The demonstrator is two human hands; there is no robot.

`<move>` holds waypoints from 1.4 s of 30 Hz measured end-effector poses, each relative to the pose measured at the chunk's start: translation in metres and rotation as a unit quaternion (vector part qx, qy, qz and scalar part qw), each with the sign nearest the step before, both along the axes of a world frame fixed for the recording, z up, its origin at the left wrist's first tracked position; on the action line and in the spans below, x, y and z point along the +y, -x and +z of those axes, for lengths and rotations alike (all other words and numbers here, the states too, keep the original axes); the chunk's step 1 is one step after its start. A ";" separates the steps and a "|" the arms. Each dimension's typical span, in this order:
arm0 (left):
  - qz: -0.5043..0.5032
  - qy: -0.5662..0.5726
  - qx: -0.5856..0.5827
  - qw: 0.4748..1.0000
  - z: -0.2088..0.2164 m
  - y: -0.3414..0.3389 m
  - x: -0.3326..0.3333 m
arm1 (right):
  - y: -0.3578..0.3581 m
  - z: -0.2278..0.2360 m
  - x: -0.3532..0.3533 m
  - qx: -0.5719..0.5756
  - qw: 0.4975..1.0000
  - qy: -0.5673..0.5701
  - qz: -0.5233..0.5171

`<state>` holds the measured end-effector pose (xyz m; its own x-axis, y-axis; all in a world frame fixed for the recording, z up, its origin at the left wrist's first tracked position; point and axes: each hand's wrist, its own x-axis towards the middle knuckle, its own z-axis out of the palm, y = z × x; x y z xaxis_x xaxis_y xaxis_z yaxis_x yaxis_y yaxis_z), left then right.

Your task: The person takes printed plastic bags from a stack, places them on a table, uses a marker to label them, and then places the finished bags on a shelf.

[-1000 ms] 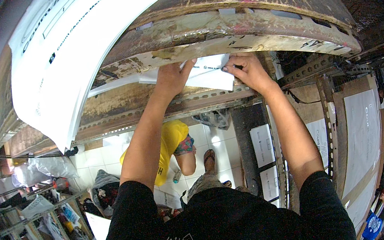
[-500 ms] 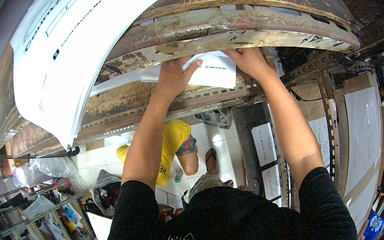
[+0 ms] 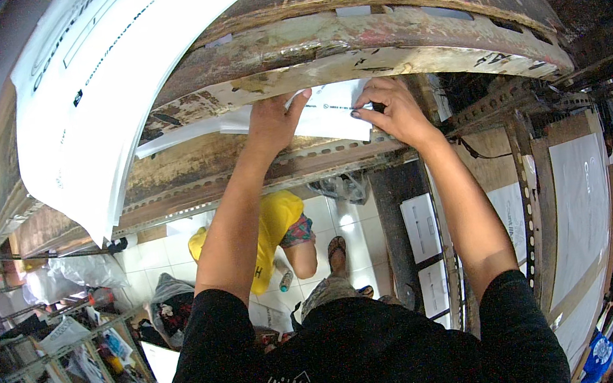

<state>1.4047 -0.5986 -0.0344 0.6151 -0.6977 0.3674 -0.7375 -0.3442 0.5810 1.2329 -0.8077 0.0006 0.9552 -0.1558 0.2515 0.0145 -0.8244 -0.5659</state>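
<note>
Right hand shifted—shelf above tiles

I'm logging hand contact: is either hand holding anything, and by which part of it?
The right hand seems to pinch the white paper near its right edge. The left hand is at the paper's left side, partly hidden; its hold cannot be told.

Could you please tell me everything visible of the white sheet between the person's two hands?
The white sheet looks like thin paper, with small dark print across it. It lies on the worn wooden lower shelf, its near edge slanting down to a right-hand corner by the shelf's front; its far part is hidden under the upper board. The left hand rests at its left, the right hand at its right; whether either pinches it is unclear.
</note>
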 end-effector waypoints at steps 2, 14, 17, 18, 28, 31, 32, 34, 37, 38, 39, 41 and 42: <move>-0.006 0.000 0.005 1.000 0.002 -0.001 0.000 | -0.004 -0.007 -0.004 -0.034 0.999 0.002 0.016; 0.007 -0.006 0.049 0.999 0.013 0.006 0.002 | -0.019 -0.002 -0.014 0.002 0.998 -0.042 0.050; -0.021 -0.008 0.061 0.998 0.018 0.007 0.001 | -0.028 -0.012 -0.014 -0.007 0.998 -0.027 -0.059; -0.037 -0.008 0.047 0.998 0.020 0.009 0.003 | -0.030 -0.015 -0.015 -0.017 0.996 -0.014 -0.083; -0.001 0.022 0.034 0.999 0.006 0.010 0.005 | -0.017 -0.026 -0.014 -0.069 0.985 -0.091 -0.132; -0.004 -0.019 -0.006 1.000 0.007 0.010 0.008 | -0.002 -0.004 -0.004 -0.011 0.997 -0.063 -0.040; 0.002 -0.005 -0.005 1.000 0.004 0.009 0.007 | 0.000 -0.002 -0.003 -0.001 0.999 -0.037 -0.003; 0.014 0.024 -0.004 1.000 0.002 0.009 0.005 | 0.002 -0.003 -0.001 -0.031 0.999 0.010 0.000; 0.006 0.029 0.081 0.996 0.014 0.013 0.005 | 0.003 -0.005 -0.002 -0.047 0.998 0.031 0.002; 0.008 0.034 0.067 0.997 0.012 0.013 0.005 | 0.002 -0.005 -0.002 -0.047 0.998 0.030 0.003; 0.010 0.039 0.052 0.998 0.010 0.012 0.005 | 0.003 -0.005 -0.002 -0.041 0.999 0.030 0.003; 0.011 0.043 0.033 0.998 0.009 0.010 0.004 | 0.002 -0.001 0.000 -0.028 0.999 0.026 0.003; 0.010 0.043 0.030 0.999 0.009 0.010 0.004 | 0.001 -0.003 -0.001 -0.034 0.999 0.023 0.003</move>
<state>1.3951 -0.5943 -0.0259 0.6513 -0.6526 0.3871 -0.6937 -0.3053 0.6524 1.2320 -0.8085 -0.0025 0.9363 -0.1368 0.3236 0.0573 -0.8494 -0.5247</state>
